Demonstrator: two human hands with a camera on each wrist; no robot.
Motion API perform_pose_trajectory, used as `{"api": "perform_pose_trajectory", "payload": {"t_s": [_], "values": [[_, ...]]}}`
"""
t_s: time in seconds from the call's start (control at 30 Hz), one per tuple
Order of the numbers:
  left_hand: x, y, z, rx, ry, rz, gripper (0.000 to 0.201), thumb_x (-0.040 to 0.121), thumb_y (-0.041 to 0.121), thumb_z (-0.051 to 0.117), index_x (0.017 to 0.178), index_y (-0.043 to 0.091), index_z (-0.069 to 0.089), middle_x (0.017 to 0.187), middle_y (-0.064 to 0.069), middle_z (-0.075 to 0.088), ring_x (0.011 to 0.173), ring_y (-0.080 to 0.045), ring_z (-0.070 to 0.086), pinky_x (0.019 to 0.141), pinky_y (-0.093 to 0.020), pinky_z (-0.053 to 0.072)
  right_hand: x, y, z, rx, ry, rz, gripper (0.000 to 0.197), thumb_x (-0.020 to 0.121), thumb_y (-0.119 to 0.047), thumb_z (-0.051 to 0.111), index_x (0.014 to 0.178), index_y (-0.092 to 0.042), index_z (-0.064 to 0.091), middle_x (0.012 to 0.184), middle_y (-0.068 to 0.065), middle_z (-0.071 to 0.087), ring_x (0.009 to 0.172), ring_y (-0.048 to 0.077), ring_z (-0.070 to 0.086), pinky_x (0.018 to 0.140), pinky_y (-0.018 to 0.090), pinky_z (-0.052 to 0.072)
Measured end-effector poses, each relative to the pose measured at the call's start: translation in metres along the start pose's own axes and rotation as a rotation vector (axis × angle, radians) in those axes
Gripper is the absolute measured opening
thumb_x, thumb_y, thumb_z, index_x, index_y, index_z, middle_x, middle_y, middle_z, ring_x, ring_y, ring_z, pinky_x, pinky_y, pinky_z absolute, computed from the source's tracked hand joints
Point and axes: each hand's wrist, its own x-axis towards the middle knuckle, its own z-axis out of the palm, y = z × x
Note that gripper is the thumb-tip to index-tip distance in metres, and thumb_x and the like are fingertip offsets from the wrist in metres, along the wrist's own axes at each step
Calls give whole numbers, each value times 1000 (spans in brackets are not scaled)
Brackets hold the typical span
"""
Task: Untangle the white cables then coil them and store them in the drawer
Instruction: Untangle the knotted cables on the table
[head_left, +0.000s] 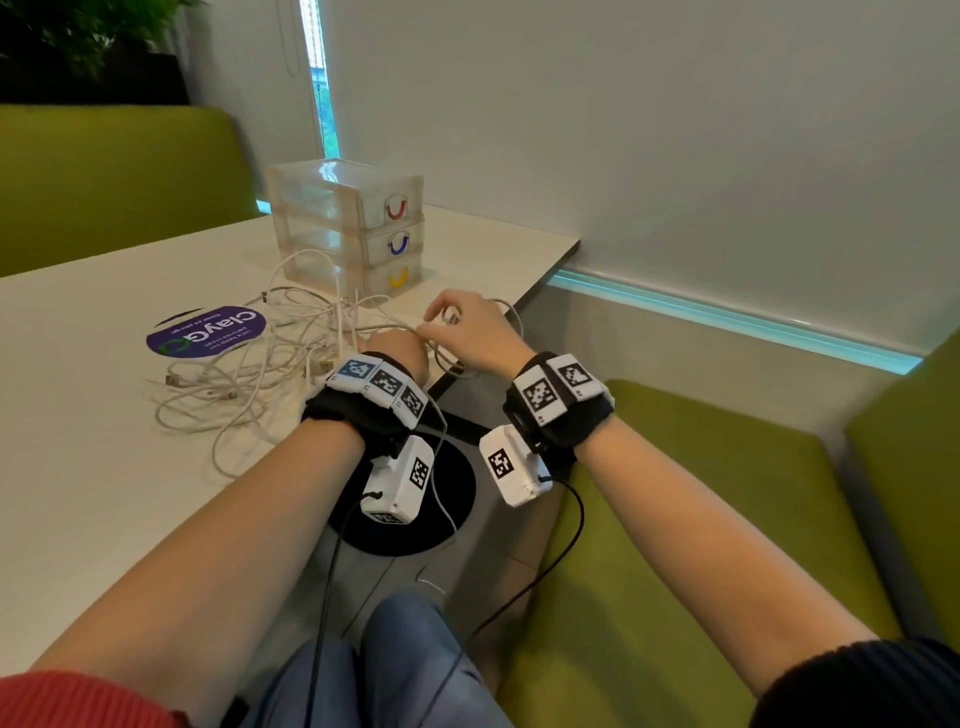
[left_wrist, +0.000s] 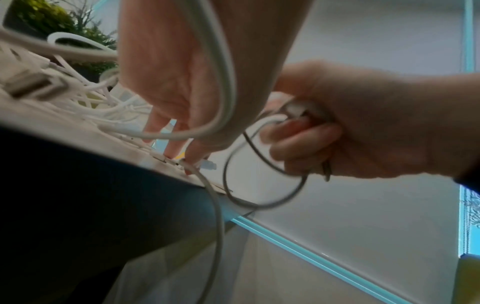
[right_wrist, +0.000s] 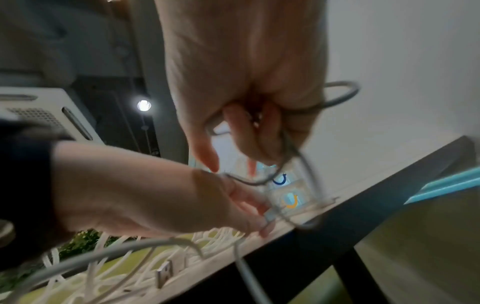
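A tangle of white cables (head_left: 244, 374) lies on the white table (head_left: 78, 467) in front of a clear three-drawer unit (head_left: 337, 218), all drawers closed. At the table's right edge my right hand (head_left: 447, 317) grips a small coil of one white cable (left_wrist: 259, 185); its loops hang below the fist (right_wrist: 249, 131). My left hand (head_left: 400, 348) is just left of it, fingertips (right_wrist: 259, 218) pinching the same cable at the table edge (left_wrist: 187, 164). Another strand drapes across the left palm (left_wrist: 223, 82).
A purple round sticker (head_left: 208, 332) is on the table left of the tangle. Loose USB plugs (right_wrist: 165, 275) lie among the cables. Green benches (head_left: 675, 519) flank the table, and a white wall stands close on the right. The black table base (head_left: 410, 519) is below my wrists.
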Motion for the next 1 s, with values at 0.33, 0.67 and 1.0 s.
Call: {"api": "perform_pose_trajectory", "payload": {"t_s": [0.33, 0.67, 1.0], "values": [[5, 2, 3, -70, 3, 7, 36, 100, 18, 31, 128, 5, 50, 133, -14, 52, 128, -29, 46, 112, -45, 26, 7, -13, -20, -140, -10, -129, 21, 86, -25, 62, 91, -7, 72, 74, -5, 61, 63, 4, 48, 56, 8, 34], [4, -13, -1, -211, 14, 32, 33, 98, 13, 36, 124, 0, 53, 129, -18, 55, 119, -32, 52, 98, -38, 41, -3, -2, -111, 334, 821, 11, 46, 87, -13, 54, 47, -22, 34, 38, -10, 31, 34, 2, 32, 45, 13, 25], [5, -21, -4, -249, -28, 24, 34, 99, 10, 34, 127, -4, 49, 134, -20, 50, 124, -32, 48, 100, -34, 38, -4, 9, -135, 344, 1084, -65, 24, 78, -19, 60, 70, 3, 62, 62, 5, 60, 51, 2, 44, 56, 16, 36]]}}
